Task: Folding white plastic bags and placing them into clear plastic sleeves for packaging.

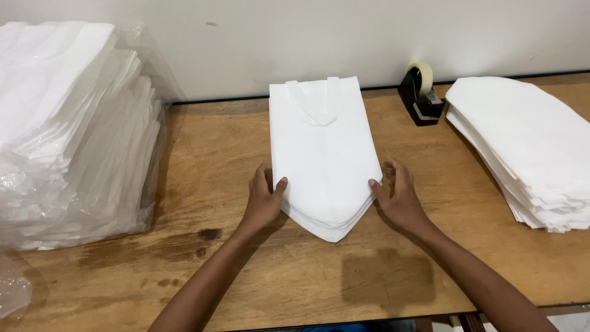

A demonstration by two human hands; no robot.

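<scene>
A stack of white fabric bags [322, 154] with handles at the far end lies on the wooden table [215, 154], its near end folded to a point. My left hand [264, 200] presses against the stack's left edge, thumb touching the fabric. My right hand [396, 193] presses against the right edge, fingers on the side of the pile. Both hands square the stack between them; neither lifts it.
A tall pile of white bags in clear plastic wrap [67, 129] fills the left side. Another stack of white bags [528, 147] lies at the right. A black tape dispenser [420, 92] stands by the wall [276, 37]. The table's front edge runs along the bottom.
</scene>
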